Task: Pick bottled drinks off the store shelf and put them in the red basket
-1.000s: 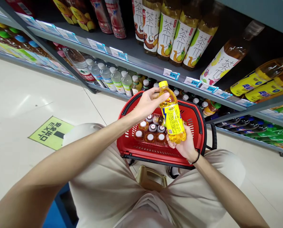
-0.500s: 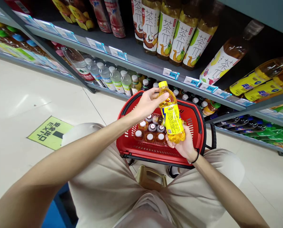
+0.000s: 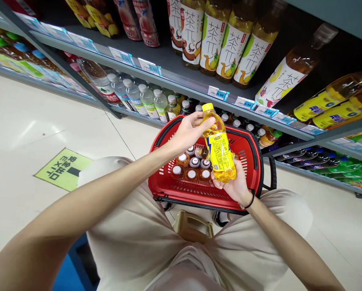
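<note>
A yellow bottle (image 3: 219,151) with a yellow cap and label is held tilted above a red basket (image 3: 181,196). My left hand (image 3: 190,131) grips its upper part near the cap, thumb across the front. Its base rests in my right hand (image 3: 235,184), whose fingers wrap under and behind it and are partly hidden. Inside the basket, below the yellow bottle, stand several bottles with white caps (image 3: 191,174); some of them are hidden behind the bottle and my hands.
Shelves of drinks run beyond the basket, with a shelf edge (image 3: 181,81) carrying price tags. Tall tea bottles (image 3: 212,40) stand on the upper shelf. A black basket handle (image 3: 272,173) juts right. A beige stool (image 3: 193,228) is between my legs; a green floor sign (image 3: 61,169) lies left.
</note>
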A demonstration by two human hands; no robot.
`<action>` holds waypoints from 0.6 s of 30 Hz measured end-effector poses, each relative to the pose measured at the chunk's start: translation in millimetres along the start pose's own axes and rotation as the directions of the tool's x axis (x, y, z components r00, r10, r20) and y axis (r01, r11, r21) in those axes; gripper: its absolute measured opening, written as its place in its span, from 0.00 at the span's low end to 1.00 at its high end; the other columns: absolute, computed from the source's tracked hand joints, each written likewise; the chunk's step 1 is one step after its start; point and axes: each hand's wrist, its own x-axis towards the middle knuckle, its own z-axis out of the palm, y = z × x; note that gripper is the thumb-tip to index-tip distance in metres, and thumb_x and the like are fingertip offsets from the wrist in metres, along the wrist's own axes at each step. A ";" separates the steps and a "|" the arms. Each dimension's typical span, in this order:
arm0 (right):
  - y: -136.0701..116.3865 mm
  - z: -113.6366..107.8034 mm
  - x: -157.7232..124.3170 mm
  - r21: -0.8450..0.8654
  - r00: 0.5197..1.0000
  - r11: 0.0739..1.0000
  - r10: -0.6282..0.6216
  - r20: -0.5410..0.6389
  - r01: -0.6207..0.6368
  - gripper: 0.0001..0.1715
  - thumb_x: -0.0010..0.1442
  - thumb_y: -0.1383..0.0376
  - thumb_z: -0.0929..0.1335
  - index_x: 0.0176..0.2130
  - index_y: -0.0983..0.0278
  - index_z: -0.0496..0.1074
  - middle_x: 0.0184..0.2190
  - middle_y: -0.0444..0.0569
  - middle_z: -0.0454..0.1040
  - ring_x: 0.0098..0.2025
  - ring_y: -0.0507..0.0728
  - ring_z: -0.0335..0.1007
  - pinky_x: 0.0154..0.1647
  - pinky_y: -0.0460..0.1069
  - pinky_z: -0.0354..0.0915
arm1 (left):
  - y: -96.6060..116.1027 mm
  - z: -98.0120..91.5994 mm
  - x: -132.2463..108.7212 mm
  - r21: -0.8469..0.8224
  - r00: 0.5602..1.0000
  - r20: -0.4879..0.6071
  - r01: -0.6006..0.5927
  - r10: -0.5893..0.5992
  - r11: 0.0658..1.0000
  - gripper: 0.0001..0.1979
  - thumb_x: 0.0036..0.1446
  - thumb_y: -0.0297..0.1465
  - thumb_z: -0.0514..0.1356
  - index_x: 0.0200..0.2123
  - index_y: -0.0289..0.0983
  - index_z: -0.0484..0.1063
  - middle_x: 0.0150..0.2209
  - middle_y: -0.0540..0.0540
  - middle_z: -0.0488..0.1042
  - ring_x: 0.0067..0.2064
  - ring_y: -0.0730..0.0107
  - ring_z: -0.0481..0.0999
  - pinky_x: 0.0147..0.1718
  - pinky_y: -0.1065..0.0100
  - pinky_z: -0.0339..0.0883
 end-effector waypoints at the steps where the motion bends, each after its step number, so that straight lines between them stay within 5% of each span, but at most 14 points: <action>1: 0.1 -0.2 0.0 -0.002 1.000 1.000 0.002 0.000 -0.002 0.30 0.68 0.47 0.59 0.39 0.68 0.76 0.26 0.56 0.79 0.19 0.56 0.69 0.18 0.47 0.59 | -0.3 -0.2 0.1 -0.001 1.000 0.001 -0.002 0.002 1.000 0.20 0.63 0.39 0.68 0.52 0.33 0.74 0.49 0.39 0.82 0.49 0.62 0.83 0.51 0.63 0.77; 18: 0.7 -0.7 0.6 0.002 1.000 1.000 0.023 -0.010 -0.023 0.31 0.70 0.48 0.56 0.42 0.67 0.75 0.27 0.56 0.79 0.19 0.56 0.68 0.19 0.47 0.61 | -2.8 -0.2 1.8 0.021 1.000 -0.015 0.017 -0.017 1.000 0.21 0.64 0.40 0.67 0.54 0.33 0.73 0.51 0.38 0.82 0.52 0.60 0.82 0.51 0.63 0.77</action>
